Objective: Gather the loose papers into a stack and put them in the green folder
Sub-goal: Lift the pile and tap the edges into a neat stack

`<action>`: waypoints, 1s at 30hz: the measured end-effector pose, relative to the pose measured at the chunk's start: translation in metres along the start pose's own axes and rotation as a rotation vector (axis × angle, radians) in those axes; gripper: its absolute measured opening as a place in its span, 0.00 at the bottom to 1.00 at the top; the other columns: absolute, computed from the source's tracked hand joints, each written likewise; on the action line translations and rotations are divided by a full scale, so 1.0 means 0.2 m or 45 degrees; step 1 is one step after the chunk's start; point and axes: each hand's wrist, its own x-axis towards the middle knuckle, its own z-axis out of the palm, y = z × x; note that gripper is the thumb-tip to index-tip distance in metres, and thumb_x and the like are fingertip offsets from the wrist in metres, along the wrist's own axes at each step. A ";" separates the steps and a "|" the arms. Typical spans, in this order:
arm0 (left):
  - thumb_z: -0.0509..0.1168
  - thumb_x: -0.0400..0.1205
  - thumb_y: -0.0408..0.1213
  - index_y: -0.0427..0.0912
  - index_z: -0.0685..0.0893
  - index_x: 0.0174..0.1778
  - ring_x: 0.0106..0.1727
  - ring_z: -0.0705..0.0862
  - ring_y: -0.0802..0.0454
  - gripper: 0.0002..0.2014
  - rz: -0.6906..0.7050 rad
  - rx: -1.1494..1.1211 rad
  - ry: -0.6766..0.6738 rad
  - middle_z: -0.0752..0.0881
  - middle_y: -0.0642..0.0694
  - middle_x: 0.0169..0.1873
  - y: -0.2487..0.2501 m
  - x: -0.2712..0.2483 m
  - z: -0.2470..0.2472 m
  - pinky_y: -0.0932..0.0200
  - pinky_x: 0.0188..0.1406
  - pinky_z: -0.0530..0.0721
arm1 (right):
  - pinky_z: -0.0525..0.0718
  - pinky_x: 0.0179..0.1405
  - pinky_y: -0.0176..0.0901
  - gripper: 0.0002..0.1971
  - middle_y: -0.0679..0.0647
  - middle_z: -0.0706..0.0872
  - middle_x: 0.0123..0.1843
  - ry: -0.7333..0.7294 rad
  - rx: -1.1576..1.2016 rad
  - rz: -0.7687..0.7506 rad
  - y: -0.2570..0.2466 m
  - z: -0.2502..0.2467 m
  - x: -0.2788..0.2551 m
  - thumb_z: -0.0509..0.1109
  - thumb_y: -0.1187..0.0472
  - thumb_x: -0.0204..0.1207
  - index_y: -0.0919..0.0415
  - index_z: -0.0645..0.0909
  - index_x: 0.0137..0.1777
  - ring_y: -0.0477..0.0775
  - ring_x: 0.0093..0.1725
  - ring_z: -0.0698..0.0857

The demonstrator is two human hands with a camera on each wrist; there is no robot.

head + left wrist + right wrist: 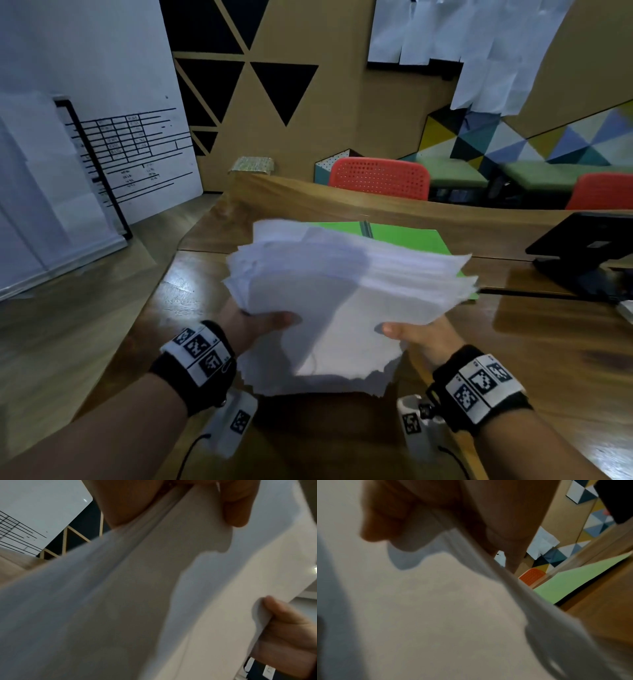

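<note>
Both hands — left point(253, 325), right point(419, 334) — grip the paper stack point(342, 291) between them, above the green folder point(404, 236).

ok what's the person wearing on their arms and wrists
Both forearms are bare, with no sleeves. The left hand and the right hand each have a black fabric wristband carrying a white strip of square black-and-white markers. Under each wrist hangs a white camera unit with its own marker and a thin black cable.
</note>
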 end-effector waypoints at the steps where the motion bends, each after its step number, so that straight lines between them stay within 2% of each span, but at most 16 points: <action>1: 0.82 0.51 0.40 0.51 0.84 0.42 0.41 0.88 0.62 0.24 0.027 -0.047 0.017 0.91 0.54 0.36 0.03 0.01 0.01 0.53 0.42 0.88 | 0.90 0.46 0.47 0.35 0.53 0.93 0.48 0.040 0.057 -0.031 -0.02 0.03 0.01 0.87 0.65 0.40 0.59 0.83 0.53 0.58 0.52 0.90; 3: 0.78 0.50 0.44 0.47 0.86 0.42 0.49 0.87 0.41 0.24 0.058 -0.160 0.055 0.89 0.41 0.43 0.06 0.02 0.02 0.37 0.54 0.86 | 0.90 0.45 0.52 0.31 0.56 0.92 0.45 0.136 0.208 -0.069 -0.06 0.08 0.02 0.86 0.63 0.43 0.61 0.84 0.51 0.61 0.48 0.90; 5: 0.79 0.51 0.44 0.47 0.88 0.41 0.51 0.87 0.34 0.22 0.053 -0.236 0.100 0.90 0.37 0.45 0.08 0.04 0.01 0.34 0.54 0.85 | 0.90 0.43 0.53 0.38 0.58 0.92 0.42 0.233 0.242 -0.091 -0.08 0.09 0.03 0.89 0.55 0.33 0.64 0.85 0.48 0.62 0.42 0.91; 6: 0.80 0.50 0.45 0.48 0.88 0.38 0.48 0.88 0.36 0.21 0.049 -0.229 0.148 0.91 0.41 0.41 0.08 0.04 0.01 0.39 0.50 0.88 | 0.89 0.44 0.54 0.39 0.59 0.92 0.42 0.279 0.220 -0.100 -0.09 0.09 0.02 0.89 0.54 0.32 0.65 0.85 0.48 0.62 0.42 0.90; 8: 0.80 0.50 0.47 0.48 0.88 0.35 0.42 0.89 0.45 0.19 0.016 -0.171 0.237 0.91 0.50 0.33 0.07 0.03 0.00 0.52 0.41 0.89 | 0.89 0.49 0.53 0.30 0.58 0.91 0.45 0.355 0.147 -0.097 -0.07 0.10 0.01 0.86 0.64 0.47 0.66 0.84 0.52 0.60 0.47 0.90; 10: 0.80 0.58 0.46 0.45 0.86 0.43 0.42 0.87 0.48 0.20 -0.023 -0.082 0.228 0.89 0.51 0.36 0.06 0.02 0.02 0.59 0.38 0.85 | 0.87 0.54 0.53 0.20 0.52 0.91 0.45 0.397 0.038 -0.076 -0.03 0.11 0.00 0.79 0.76 0.58 0.62 0.85 0.50 0.58 0.50 0.89; 12: 0.77 0.68 0.41 0.44 0.82 0.42 0.35 0.82 0.54 0.13 -0.074 -0.010 0.276 0.83 0.52 0.32 0.07 0.00 0.05 0.70 0.27 0.80 | 0.86 0.54 0.53 0.17 0.45 0.92 0.37 0.409 -0.033 -0.058 0.00 0.13 -0.01 0.78 0.76 0.62 0.54 0.85 0.43 0.54 0.47 0.89; 14: 0.76 0.70 0.35 0.47 0.81 0.34 0.29 0.81 0.61 0.09 -0.054 -0.101 0.285 0.83 0.56 0.26 0.07 -0.02 0.06 0.77 0.17 0.77 | 0.88 0.50 0.48 0.16 0.39 0.92 0.33 0.415 -0.013 -0.093 -0.02 0.14 -0.02 0.77 0.75 0.63 0.52 0.84 0.41 0.48 0.43 0.89; 16: 0.75 0.69 0.30 0.49 0.80 0.30 0.21 0.84 0.64 0.12 -0.007 -0.181 0.278 0.85 0.57 0.17 0.10 -0.05 0.05 0.78 0.15 0.77 | 0.89 0.48 0.43 0.16 0.39 0.92 0.36 0.416 0.020 -0.165 -0.05 0.14 -0.04 0.77 0.73 0.62 0.52 0.84 0.44 0.45 0.41 0.90; 18: 0.75 0.69 0.27 0.49 0.81 0.30 0.20 0.83 0.71 0.13 0.062 -0.215 0.269 0.85 0.65 0.15 0.12 -0.08 0.04 0.78 0.16 0.76 | 0.89 0.48 0.42 0.19 0.44 0.93 0.42 0.403 -0.016 -0.263 -0.09 0.15 -0.07 0.78 0.70 0.60 0.54 0.84 0.50 0.46 0.46 0.91; 20: 0.74 0.69 0.23 0.47 0.84 0.36 0.25 0.85 0.71 0.13 0.161 -0.240 0.236 0.88 0.65 0.21 0.16 -0.09 0.03 0.78 0.21 0.79 | 0.88 0.48 0.37 0.25 0.47 0.90 0.47 0.409 -0.061 -0.370 -0.12 0.15 -0.07 0.77 0.76 0.61 0.52 0.79 0.55 0.43 0.49 0.90; 22: 0.73 0.68 0.21 0.41 0.84 0.48 0.32 0.88 0.67 0.16 0.266 -0.333 0.218 0.91 0.56 0.31 0.20 -0.09 0.02 0.74 0.28 0.83 | 0.87 0.45 0.32 0.30 0.43 0.86 0.50 0.454 -0.033 -0.508 -0.16 0.15 -0.07 0.76 0.77 0.63 0.42 0.74 0.53 0.37 0.45 0.89; 24: 0.77 0.64 0.27 0.40 0.82 0.56 0.36 0.89 0.62 0.24 0.370 -0.367 0.199 0.91 0.52 0.38 0.25 -0.07 0.01 0.69 0.32 0.86 | 0.87 0.44 0.34 0.24 0.41 0.87 0.47 0.445 -0.074 -0.668 -0.22 0.16 -0.08 0.79 0.63 0.62 0.35 0.78 0.50 0.40 0.47 0.88; 27: 0.76 0.63 0.34 0.53 0.84 0.50 0.34 0.88 0.59 0.20 0.390 -0.416 0.193 0.91 0.55 0.33 0.33 -0.02 0.01 0.61 0.34 0.88 | 0.84 0.39 0.40 0.07 0.39 0.88 0.37 0.414 -0.124 -0.715 -0.28 0.19 -0.08 0.77 0.44 0.61 0.36 0.85 0.39 0.42 0.39 0.84; 28: 0.75 0.65 0.36 0.55 0.85 0.47 0.32 0.87 0.58 0.16 0.372 -0.455 0.213 0.90 0.56 0.30 0.35 0.00 0.02 0.60 0.35 0.88 | 0.83 0.38 0.40 0.05 0.39 0.87 0.34 0.428 -0.099 -0.697 -0.29 0.18 -0.06 0.77 0.43 0.62 0.39 0.86 0.36 0.43 0.36 0.83; 30: 0.75 0.65 0.42 0.57 0.86 0.45 0.34 0.83 0.55 0.14 0.357 -0.515 0.264 0.88 0.57 0.26 0.37 0.02 0.02 0.57 0.40 0.84 | 0.80 0.39 0.44 0.05 0.40 0.87 0.31 0.464 -0.052 -0.661 -0.30 0.18 -0.04 0.75 0.53 0.66 0.42 0.85 0.32 0.43 0.34 0.82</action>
